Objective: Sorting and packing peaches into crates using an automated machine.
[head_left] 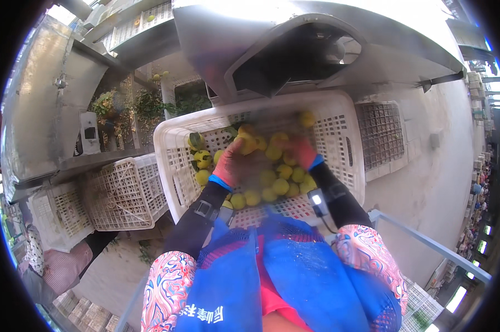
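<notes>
A white perforated plastic crate stands in front of me, its floor covered with several yellow-green citrus fruits, a few with green leaves. Both my hands reach inside, in reddish gloves with blue cuffs. My left hand is curled against a yellow citrus fruit in the crate's middle. To its right, my right hand is over the fruit beside another citrus fruit. Motion blurs its fingers, so their grip is unclear. Another citrus fruit rests by the far wall.
Beyond the crate stands a metal machine with a dark opening. Stacked white crates are at left, near another person. A slatted crate lies right of mine; a blue-grey rail runs at lower right. Leaves litter the ground.
</notes>
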The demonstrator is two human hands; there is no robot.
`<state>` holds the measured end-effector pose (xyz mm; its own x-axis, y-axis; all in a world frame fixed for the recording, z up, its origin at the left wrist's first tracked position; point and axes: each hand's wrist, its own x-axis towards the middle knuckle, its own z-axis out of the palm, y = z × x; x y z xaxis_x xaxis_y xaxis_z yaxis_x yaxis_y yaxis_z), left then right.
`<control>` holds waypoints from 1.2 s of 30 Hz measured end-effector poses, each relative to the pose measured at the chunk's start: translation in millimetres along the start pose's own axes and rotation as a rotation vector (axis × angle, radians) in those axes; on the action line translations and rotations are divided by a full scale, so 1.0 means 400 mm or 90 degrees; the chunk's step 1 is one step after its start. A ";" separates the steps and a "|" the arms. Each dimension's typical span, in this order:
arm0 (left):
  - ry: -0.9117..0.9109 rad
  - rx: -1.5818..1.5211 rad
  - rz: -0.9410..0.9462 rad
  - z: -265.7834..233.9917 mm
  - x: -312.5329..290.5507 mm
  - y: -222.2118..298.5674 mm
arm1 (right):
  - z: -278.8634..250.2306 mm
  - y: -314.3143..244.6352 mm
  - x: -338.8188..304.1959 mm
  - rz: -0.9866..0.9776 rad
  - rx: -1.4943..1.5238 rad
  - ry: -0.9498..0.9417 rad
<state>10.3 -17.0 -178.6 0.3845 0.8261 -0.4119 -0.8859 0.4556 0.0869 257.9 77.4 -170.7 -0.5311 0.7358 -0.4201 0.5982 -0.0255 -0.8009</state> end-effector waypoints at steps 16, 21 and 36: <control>-0.402 0.154 0.300 0.358 -0.129 0.046 | 0.017 -0.558 -0.150 -0.083 -0.028 0.333; -0.209 0.069 0.287 0.361 -0.129 0.067 | -0.017 -0.556 -0.078 -0.359 -0.103 0.567; -0.059 0.579 0.450 0.381 -0.183 0.121 | -0.058 -0.625 -0.128 -0.269 -0.101 0.289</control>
<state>-21.0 -5.0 -5.9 -0.0710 0.9960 0.0539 -0.4108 -0.0785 0.9083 149.5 61.7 61.1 -0.4538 0.8750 0.1689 0.4930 0.4044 -0.7703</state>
